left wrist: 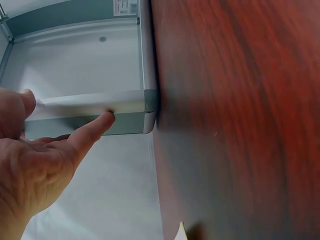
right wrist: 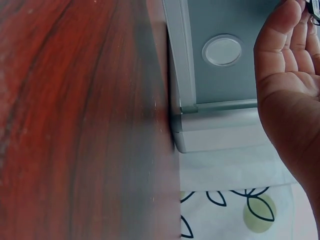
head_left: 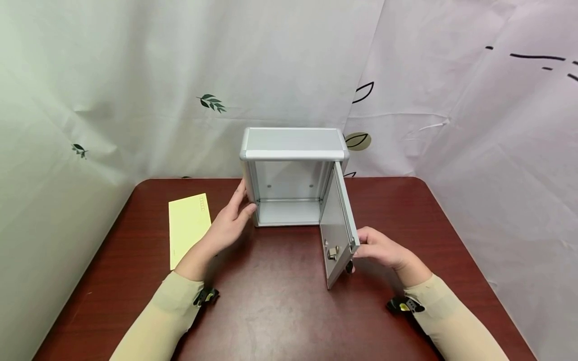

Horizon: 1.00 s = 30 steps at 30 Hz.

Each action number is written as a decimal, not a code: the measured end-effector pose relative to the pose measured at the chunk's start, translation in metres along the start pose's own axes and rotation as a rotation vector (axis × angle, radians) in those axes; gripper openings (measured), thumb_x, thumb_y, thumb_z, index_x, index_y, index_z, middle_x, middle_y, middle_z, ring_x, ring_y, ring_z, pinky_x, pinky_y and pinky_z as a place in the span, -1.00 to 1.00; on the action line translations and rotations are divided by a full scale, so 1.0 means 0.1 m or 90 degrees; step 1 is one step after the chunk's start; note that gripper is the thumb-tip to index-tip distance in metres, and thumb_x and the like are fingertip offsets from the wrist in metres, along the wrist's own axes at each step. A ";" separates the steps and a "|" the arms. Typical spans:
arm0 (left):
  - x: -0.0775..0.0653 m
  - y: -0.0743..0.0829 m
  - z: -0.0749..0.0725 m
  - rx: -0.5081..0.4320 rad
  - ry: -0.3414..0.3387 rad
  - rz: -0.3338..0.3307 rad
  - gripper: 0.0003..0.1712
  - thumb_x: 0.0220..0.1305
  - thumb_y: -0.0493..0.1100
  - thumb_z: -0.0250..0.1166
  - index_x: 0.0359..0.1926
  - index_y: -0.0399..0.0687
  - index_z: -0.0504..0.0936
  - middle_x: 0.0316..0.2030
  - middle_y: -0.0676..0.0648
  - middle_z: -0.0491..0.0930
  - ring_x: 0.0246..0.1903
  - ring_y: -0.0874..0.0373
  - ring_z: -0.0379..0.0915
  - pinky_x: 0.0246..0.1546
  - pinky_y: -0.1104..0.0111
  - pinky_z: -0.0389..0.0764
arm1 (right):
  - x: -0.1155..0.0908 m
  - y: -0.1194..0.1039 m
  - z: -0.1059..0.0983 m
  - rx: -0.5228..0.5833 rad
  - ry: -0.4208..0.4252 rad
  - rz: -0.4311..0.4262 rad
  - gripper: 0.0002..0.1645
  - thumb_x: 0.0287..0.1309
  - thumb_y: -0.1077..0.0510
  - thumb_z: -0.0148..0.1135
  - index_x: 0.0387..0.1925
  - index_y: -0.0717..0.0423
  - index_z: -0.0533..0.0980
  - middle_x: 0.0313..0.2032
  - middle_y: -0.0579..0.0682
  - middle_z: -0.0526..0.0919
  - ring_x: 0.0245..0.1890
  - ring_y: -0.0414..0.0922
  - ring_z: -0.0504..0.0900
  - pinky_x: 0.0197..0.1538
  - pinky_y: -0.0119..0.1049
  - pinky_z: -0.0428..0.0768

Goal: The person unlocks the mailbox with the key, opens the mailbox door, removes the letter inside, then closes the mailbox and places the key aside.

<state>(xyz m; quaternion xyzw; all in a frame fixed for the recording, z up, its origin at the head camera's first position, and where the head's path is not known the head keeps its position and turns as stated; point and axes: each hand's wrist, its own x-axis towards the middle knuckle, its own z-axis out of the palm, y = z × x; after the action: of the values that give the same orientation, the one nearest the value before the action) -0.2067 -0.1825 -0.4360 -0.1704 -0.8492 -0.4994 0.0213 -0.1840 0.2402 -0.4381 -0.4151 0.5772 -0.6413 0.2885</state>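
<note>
A silver-grey metal box [head_left: 294, 139] stands upright on the table, its hinged door [head_left: 335, 215] swung out toward me on the right. Inside, the back panel and floor of the box are bare. My left hand [head_left: 229, 224] rests against the box's left side with its fingers fairly straight, as the left wrist view also shows. At the door's free edge, my right hand [head_left: 380, 248] has its thumb and curled fingers at a black-headed key [head_left: 349, 266]; the door partly hides the fingertips. A small metal lock cam [head_left: 332, 252] sits on the door's inner face.
A yellow envelope [head_left: 187, 225] lies on the dark red wooden table [head_left: 280, 311], left of the box and close to my left forearm. Behind the box hangs a pale curtain [head_left: 289, 65] with leaf prints; more of it flanks the table.
</note>
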 end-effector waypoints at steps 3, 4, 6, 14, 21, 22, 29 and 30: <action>0.00 -0.01 0.02 0.000 0.007 -0.009 -0.09 0.80 0.01 0.14 0.85 0.46 -0.20 0.65 -0.25 0.31 0.51 -0.21 0.44 0.48 -0.22 0.46 | 0.01 0.01 0.00 0.005 -0.003 -0.002 -0.80 0.56 0.32 0.20 -0.04 0.23 0.74 -0.20 -0.11 0.81 -0.47 0.13 0.71 -0.24 -0.08 0.82; 0.00 -0.01 0.02 -0.002 0.010 -0.010 -0.09 0.80 0.01 0.13 0.85 0.46 -0.19 0.64 -0.26 0.33 0.46 -0.22 0.50 0.45 -0.21 0.51 | 0.01 0.01 0.00 0.005 -0.004 -0.004 -0.80 0.55 0.32 0.20 -0.05 0.25 0.73 -0.19 -0.11 0.81 -0.47 0.14 0.70 -0.24 -0.08 0.82; 0.01 -0.01 0.03 -0.006 0.014 -0.010 -0.11 0.80 0.00 0.12 0.85 0.45 -0.18 0.63 -0.26 0.34 0.38 -0.23 0.59 0.39 -0.20 0.57 | 0.01 0.01 0.00 0.003 -0.001 -0.006 -0.81 0.55 0.33 0.19 -0.07 0.28 0.72 -0.20 -0.11 0.81 -0.47 0.12 0.71 -0.24 -0.08 0.82; 0.01 -0.02 0.05 -0.002 0.024 -0.008 -0.13 0.80 0.00 0.12 0.84 0.48 -0.14 0.60 -0.26 0.39 0.28 -0.21 0.68 0.31 -0.17 0.65 | 0.05 0.04 0.08 0.010 0.011 -0.008 -0.80 0.47 0.42 0.10 -0.12 0.48 0.63 -0.31 0.08 0.80 -0.45 0.07 0.73 -0.23 -0.13 0.81; 0.01 -0.02 0.06 -0.004 0.023 -0.011 -0.12 0.81 -0.02 0.11 0.85 0.46 -0.15 0.61 -0.26 0.38 0.27 -0.21 0.68 0.28 -0.15 0.69 | 0.10 0.06 0.19 0.009 0.032 -0.002 -0.80 0.52 0.44 0.10 -0.10 0.60 0.57 -0.26 -0.04 0.81 -0.39 -0.05 0.72 -0.23 -0.14 0.80; 0.01 -0.02 0.07 -0.006 0.024 -0.010 -0.12 0.81 -0.02 0.11 0.85 0.47 -0.15 0.61 -0.26 0.38 0.28 -0.21 0.67 0.27 -0.15 0.69 | 0.11 0.05 0.21 0.006 0.038 0.002 -0.80 0.53 0.43 0.11 -0.09 0.61 0.56 -0.26 -0.05 0.80 -0.39 -0.06 0.72 -0.23 -0.15 0.79; 0.01 -0.02 0.07 -0.013 0.026 -0.010 -0.13 0.81 -0.02 0.11 0.84 0.48 -0.14 0.61 -0.26 0.37 0.33 -0.20 0.63 0.27 -0.14 0.69 | 0.20 0.05 0.34 0.002 0.062 0.012 -0.77 0.55 0.43 0.06 -0.11 0.64 0.54 -0.25 -0.05 0.76 -0.40 -0.11 0.70 -0.15 -0.25 0.77; 0.01 -0.02 0.07 -0.015 0.026 -0.010 -0.13 0.81 -0.02 0.11 0.85 0.47 -0.14 0.62 -0.26 0.37 0.34 -0.21 0.62 0.27 -0.14 0.69 | 0.22 0.05 0.36 0.002 0.068 0.018 -0.77 0.55 0.42 0.07 -0.11 0.64 0.54 -0.24 -0.06 0.77 -0.40 -0.12 0.71 -0.15 -0.25 0.77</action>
<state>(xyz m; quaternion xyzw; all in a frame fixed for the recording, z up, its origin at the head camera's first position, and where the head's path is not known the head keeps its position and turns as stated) -0.2072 -0.1772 -0.4411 -0.1534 -0.8440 -0.5129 0.0328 -0.1644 0.2030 -0.4394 -0.3718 0.5966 -0.6593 0.2668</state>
